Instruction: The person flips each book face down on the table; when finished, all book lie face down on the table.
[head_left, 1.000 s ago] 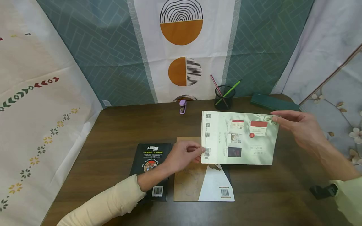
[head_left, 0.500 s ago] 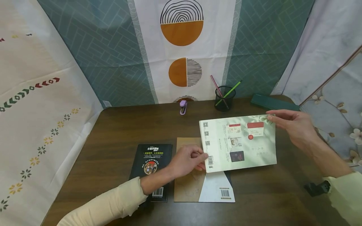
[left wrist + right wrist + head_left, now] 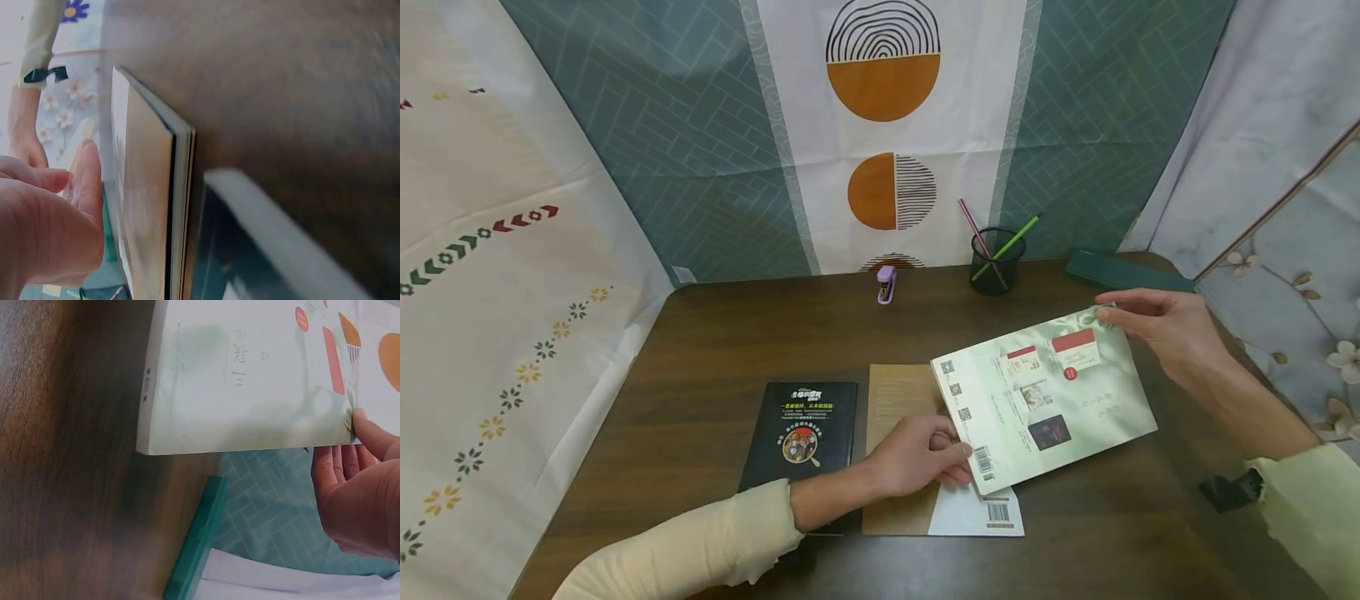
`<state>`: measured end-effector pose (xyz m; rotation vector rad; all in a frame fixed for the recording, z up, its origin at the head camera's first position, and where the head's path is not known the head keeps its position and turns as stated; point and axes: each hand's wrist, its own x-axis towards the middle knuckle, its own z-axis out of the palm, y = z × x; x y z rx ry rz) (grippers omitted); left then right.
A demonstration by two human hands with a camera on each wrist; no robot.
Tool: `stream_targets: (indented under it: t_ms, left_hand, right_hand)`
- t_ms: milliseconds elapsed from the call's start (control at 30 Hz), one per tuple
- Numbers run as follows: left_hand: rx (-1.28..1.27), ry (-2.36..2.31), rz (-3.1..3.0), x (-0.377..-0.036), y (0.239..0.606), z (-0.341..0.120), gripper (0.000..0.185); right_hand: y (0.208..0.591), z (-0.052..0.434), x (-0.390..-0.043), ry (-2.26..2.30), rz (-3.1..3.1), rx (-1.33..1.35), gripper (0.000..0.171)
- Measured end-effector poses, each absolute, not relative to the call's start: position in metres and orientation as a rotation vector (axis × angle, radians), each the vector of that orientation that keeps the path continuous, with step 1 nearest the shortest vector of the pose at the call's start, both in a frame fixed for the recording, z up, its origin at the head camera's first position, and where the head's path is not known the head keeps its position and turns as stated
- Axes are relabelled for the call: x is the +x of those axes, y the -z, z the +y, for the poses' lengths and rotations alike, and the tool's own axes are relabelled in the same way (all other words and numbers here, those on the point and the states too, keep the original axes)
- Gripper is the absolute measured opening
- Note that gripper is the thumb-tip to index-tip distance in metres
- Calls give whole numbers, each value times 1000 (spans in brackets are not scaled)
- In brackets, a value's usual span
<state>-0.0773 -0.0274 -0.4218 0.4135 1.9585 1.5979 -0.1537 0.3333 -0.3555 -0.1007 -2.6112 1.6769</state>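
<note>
A black mesh pen cup (image 3: pixel 996 261) stands at the far edge of the table (image 3: pixel 700 350), beyond both hands, with a red pencil (image 3: pixel 973 225) and a green pencil (image 3: pixel 1011 242) leaning out of it. Between the hands hangs a pale green book (image 3: pixel 1048 400), back cover up and turned at a slant. The left hand (image 3: pixel 921 457) pinches its near left corner beside the barcode, thumb on top and fingers curled under; the right hand (image 3: pixel 1157 329) grips the far right corner, thumb on the cover and fingers beneath. The book is lifted off the table, its near corner over a brown and white book (image 3: pixel 902 500) that lies flat under the left hand. Its cover shows a column of small square codes down the left edge, several little pictures, two red-topped labels and a red dot. The right wrist view shows its spine and faint grey lettering. Left of the left hand lies a black book (image 3: pixel 801 429). A purple stapler (image 3: pixel 886 285) sits farther off, and a dark green case (image 3: pixel 1123 271) lies just beyond the right hand.
</note>
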Motion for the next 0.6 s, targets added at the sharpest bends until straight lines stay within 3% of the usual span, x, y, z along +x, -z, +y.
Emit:
stream_targets:
  t_ms: [400, 600]
  left_hand:
    - [294, -1612, 1823, -60, 431, -8, 9]
    - [210, -1605, 1744, -54, 432, 0, 12]
  right_hand:
    - [360, 330, -159, -1454, -2785, -59, 55]
    - [363, 326, -162, -1407, -2820, -94, 54]
